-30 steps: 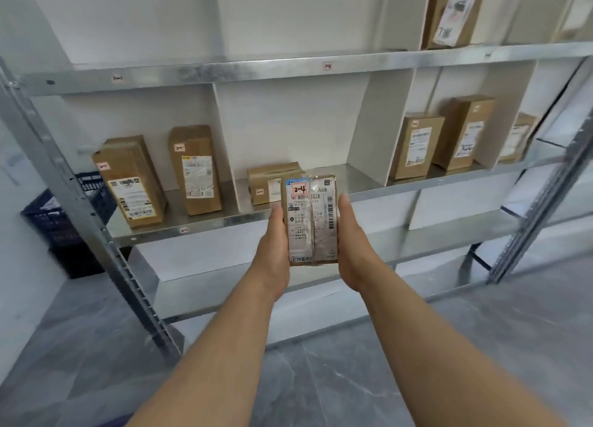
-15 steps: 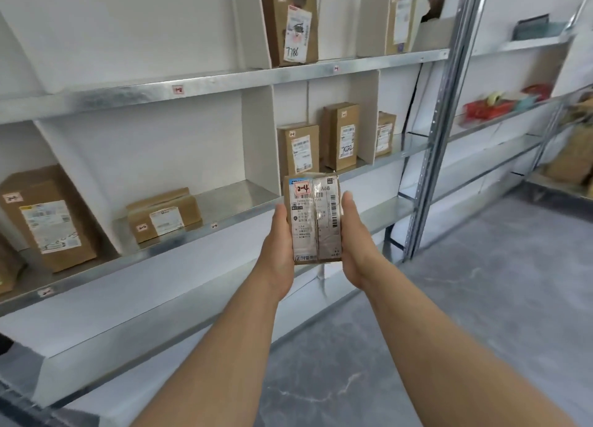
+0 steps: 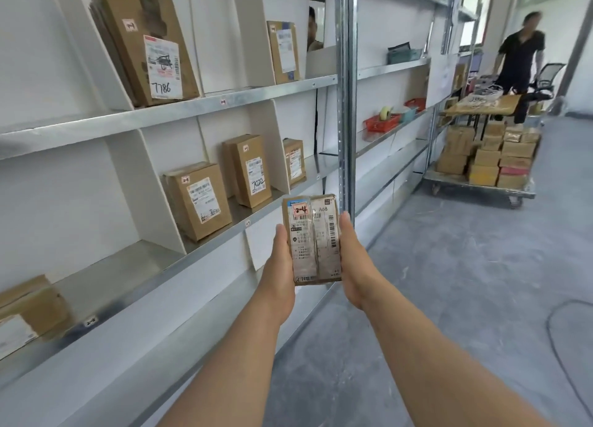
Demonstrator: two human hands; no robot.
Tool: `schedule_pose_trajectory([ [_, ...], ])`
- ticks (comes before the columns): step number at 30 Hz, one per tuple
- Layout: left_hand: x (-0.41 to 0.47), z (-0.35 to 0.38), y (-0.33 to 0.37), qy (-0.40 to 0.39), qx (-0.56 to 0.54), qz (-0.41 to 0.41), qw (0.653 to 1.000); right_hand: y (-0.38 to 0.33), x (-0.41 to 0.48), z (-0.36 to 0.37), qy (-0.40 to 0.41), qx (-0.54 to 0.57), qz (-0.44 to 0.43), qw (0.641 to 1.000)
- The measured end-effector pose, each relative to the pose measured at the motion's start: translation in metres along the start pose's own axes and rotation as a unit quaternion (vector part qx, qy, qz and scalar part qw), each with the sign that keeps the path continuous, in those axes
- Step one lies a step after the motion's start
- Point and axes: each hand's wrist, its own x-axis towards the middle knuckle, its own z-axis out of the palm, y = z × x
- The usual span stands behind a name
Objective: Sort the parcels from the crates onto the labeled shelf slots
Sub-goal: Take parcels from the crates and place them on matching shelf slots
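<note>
The parcel [image 3: 313, 239] is held in the air in front of the shelf unit [image 3: 179, 109], near its grey metal upright [image 3: 346, 105]. It is gripped at its two long sides: the left hand [image 3: 282, 266] is pressed to the left edge and the right hand [image 3: 356, 263] to the right edge, with the thumbs laid along the front. The other fingers are hidden behind it. The parcel's long axis is set upright, with the labelled face turned toward the camera and the top end pointed up and away.

A handwritten "2-4" is seen on a red-edged sticker at the upper left of the label, and "A68" is printed at the upper right. Barcodes are visible; the small print cannot be read.

On the upper shelf a leaning box [image 3: 144, 45] is marked "7786" by hand. On the middle shelf three cardboard boxes are stood in slots, and the centre box [image 3: 248, 170] is marked "7022". Small tags [image 3: 223, 101] are fixed to the shelf edges, but their writing is too small to be made out.

Further along, a tape roll [image 3: 385, 112] is kept in a red basket [image 3: 382, 123]. A cart [image 3: 481, 189] is loaded with stacked cardboard boxes, and a person in dark clothing [image 3: 519, 61] is seen behind it.
</note>
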Motion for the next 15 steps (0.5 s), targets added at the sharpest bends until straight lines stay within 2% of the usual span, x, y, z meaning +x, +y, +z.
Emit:
schedule_pose_trajectory([
  [8, 0.111, 0.014, 0.009, -0.045, 0.011, -0.004, 0.999, -0.031, 0.093, -0.033, 0.041, 0.000, 0.001, 0.999],
  [15, 0.191, 0.022, 0.004, -0.053, 0.012, -0.018, 0.998, -0.035, 0.163, -0.061, 0.078, 0.004, 0.003, 0.997],
])
